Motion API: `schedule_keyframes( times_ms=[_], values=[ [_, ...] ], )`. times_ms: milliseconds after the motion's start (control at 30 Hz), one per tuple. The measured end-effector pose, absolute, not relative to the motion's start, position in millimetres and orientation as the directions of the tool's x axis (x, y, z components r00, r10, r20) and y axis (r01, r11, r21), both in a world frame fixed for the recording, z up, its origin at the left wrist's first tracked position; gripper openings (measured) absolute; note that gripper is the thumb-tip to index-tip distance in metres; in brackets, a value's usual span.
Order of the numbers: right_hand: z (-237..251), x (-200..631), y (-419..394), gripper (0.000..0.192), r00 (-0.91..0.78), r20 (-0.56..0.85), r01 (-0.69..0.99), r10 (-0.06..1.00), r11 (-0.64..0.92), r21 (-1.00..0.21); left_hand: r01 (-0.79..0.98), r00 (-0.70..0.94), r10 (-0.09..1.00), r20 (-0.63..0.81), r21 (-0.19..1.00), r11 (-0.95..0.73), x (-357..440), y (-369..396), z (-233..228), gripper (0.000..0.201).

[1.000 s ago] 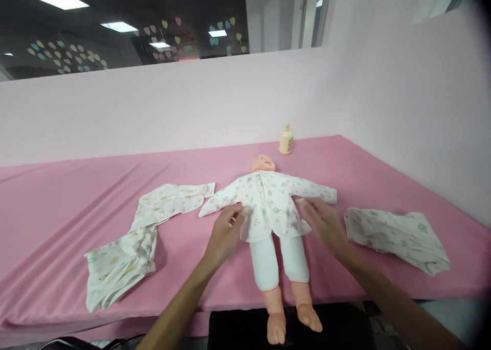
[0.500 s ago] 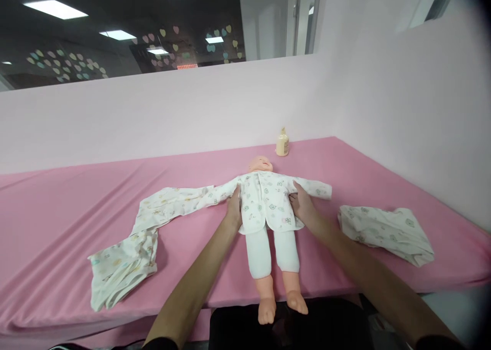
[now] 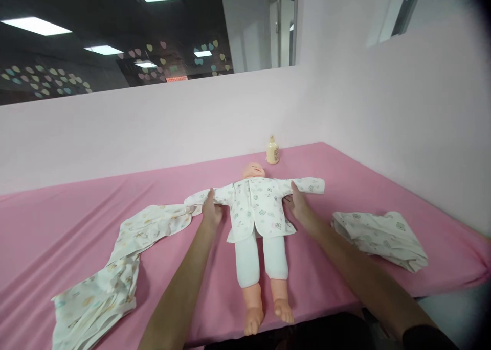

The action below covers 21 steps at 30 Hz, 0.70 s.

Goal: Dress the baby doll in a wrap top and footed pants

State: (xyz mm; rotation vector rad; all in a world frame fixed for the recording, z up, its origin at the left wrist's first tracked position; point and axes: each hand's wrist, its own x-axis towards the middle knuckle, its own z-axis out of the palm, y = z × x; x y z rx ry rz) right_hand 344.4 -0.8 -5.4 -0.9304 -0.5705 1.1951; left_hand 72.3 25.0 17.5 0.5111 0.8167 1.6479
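Both hands lie flat and unclenched, left hand [image 3: 212, 211] and right hand [image 3: 296, 205] pressing the doll's [image 3: 258, 212] printed shirt [image 3: 256, 207] sleeves against the pink bench [image 3: 345, 176], apparently smoothing them outward.

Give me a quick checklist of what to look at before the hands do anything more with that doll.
1. Doll lies flat on its back on the pink table: ok.
2. Left hand rests on the printed jacket's sleeve: ok.
3. Right hand presses under the other sleeve: ok.
4. Jacket front closed: cannot tell.
5. Doll's feet fully on the table: not ok, they hang over the near edge.
6. Bottle standing apart from the doll's head: ok.
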Motion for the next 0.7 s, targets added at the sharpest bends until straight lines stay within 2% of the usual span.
schedule_keyframes(
  times_ms=[233,367,467,700],
  values=[
    [-5.5,353.3,26.9,0.027,0.311,-0.175,-0.61,0.934,0.055,-0.791,-0.699,-0.219,0.971,-0.097,0.71,-0.087,69.1,48.5,16.7,0.017],
    [-8.5,362.5,32.5,0.022,0.328,-0.147,-0.63,0.933,0.1,-0.771,-0.718,-0.211,0.974,-0.084,0.69,-0.096,64.7,56.0,14.3,0.025],
    [-12.1,369.2,35.2,0.024,0.343,-0.137,-0.64,0.929,0.125,-0.759,-0.737,-0.228,0.97,-0.079,0.665,-0.119,59.2,56.4,9.5,0.022],
    [-15.6,376.2,39.2,0.024,0.335,-0.236,-0.656,0.912,0.046,-0.753,-0.76,-0.165,0.983,-0.082,0.645,-0.074,57.1,51.7,3.9,0.015]
  ],
)
